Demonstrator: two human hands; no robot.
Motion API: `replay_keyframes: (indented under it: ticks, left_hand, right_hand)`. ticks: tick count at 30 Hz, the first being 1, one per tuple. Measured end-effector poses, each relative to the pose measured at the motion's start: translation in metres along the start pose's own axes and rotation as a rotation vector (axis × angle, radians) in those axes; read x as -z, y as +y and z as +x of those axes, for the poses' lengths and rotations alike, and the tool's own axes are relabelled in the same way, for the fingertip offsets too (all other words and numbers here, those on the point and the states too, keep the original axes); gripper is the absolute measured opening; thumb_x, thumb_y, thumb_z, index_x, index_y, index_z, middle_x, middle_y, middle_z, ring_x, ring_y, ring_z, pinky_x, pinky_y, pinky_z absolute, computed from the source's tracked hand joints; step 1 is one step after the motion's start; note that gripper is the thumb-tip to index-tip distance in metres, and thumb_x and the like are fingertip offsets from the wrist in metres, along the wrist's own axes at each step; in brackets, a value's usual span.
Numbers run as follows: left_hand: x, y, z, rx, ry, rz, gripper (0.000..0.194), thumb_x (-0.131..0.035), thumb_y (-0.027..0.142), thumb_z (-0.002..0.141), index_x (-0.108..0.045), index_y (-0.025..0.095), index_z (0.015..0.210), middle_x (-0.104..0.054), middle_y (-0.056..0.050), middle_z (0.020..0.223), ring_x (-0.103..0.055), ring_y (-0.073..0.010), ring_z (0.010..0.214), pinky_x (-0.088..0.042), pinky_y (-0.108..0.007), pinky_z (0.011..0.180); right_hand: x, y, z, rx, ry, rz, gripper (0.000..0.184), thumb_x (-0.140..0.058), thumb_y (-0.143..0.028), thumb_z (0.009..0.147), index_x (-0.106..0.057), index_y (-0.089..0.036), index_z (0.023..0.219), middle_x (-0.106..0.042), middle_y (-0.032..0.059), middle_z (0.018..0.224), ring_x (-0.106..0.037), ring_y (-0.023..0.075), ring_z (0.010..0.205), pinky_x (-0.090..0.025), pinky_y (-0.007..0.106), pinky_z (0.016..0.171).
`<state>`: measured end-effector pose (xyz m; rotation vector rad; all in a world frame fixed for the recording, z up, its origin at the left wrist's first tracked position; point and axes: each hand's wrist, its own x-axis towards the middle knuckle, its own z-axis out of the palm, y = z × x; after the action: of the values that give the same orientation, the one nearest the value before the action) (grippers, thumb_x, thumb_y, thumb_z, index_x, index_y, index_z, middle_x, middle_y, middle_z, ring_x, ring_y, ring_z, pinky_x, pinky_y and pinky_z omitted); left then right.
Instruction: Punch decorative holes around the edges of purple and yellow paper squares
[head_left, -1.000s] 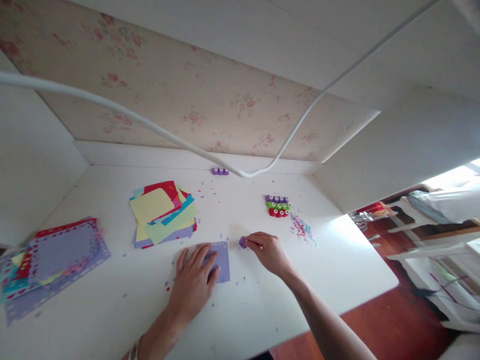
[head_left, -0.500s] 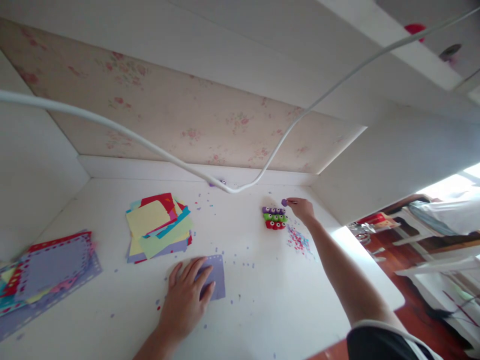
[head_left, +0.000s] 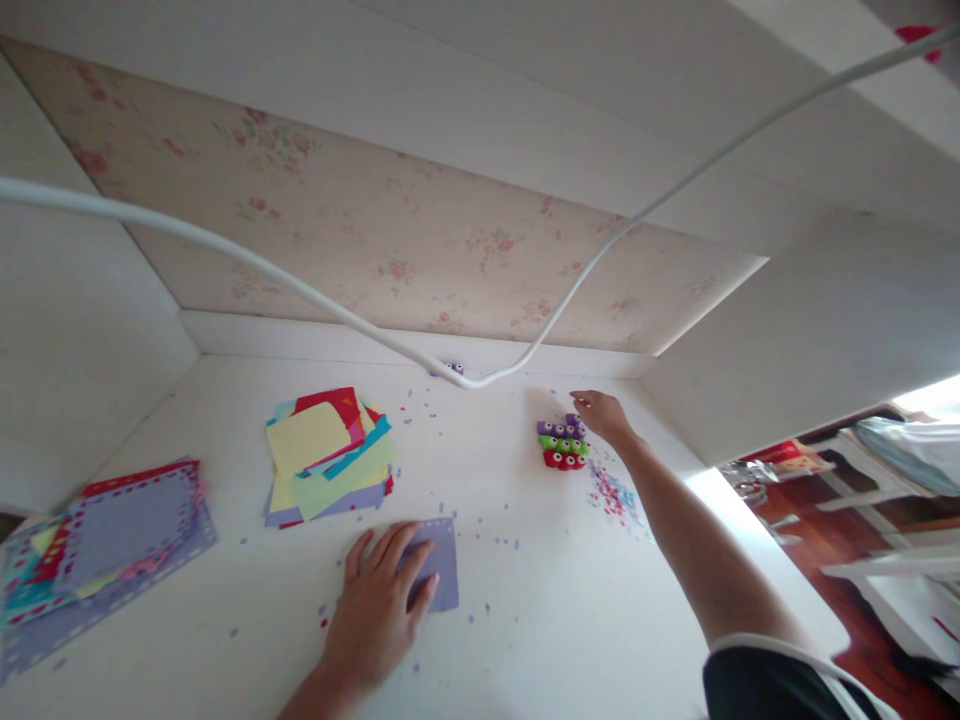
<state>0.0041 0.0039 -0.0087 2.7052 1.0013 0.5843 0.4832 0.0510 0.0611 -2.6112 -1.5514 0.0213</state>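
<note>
Head view: a purple paper point(head_left: 444, 572) is pressed to the white table point(head_left: 540, 630) by the left hand point(head_left: 379, 605), which is laid over its left part with fingers spread wide. Small pale holes are seen along the paper's far edge, just beyond the fingers. The right hand point(head_left: 601, 412) is stretched farther out and to the right, its fingers held narrow and pointed left; whether anything is gripped between them cannot be told. Just below its fingertips, a single purple piece point(head_left: 573, 420) is set at the far side of a cluster of small pieces marked with eyes. That cluster is formed by a purple row point(head_left: 552, 430), a green row point(head_left: 562, 446) and a red row point(head_left: 564, 461), the red one being nearest the person. Between the cluster and the right forearm, coloured confetti point(head_left: 615, 495) is scattered. Ahead of the left hand and slightly to its left, a stack of coloured sheets point(head_left: 311, 440) is loosely piled; farther left, a pile of punched sheets point(head_left: 131, 515) is spread. Well beyond the left hand, purple pieces by the wall point(head_left: 456, 369) are partly hidden by a white cable point(head_left: 277, 275).
</note>
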Motion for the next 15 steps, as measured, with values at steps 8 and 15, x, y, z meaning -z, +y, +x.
replay_keyframes:
  ticks: [8, 15]
  left_hand:
    - [0.001, 0.001, 0.0, 0.018, 0.021, -0.004, 0.029, -0.053, 0.025, 0.091, -0.06, 0.027, 0.119, -0.058, -0.006, 0.132, -0.054, -0.0243, 0.121, -0.031, -0.052, 0.107]
    - [-0.001, -0.002, -0.002, 0.078, 0.105, -0.008, 0.033, -0.055, 0.027, 0.09, -0.06, 0.023, 0.122, -0.058, -0.01, 0.132, -0.055, -0.0261, 0.12, -0.042, -0.046, 0.104]
  right_hand:
    - [-0.028, -0.137, 0.037, 0.322, -0.043, 0.137, 0.038, -0.046, -0.024, 0.095, -0.06, -0.022, 0.131, -0.062, 0.0042, 0.133, -0.057, 0.018, 0.122, -0.04, 0.028, 0.106]
    - [-0.049, -0.211, 0.059, 0.463, -0.068, 0.209, 0.039, -0.049, -0.015, 0.094, -0.058, -0.019, 0.131, -0.057, 0.0064, 0.138, -0.052, 0.0208, 0.128, -0.037, 0.033, 0.108]
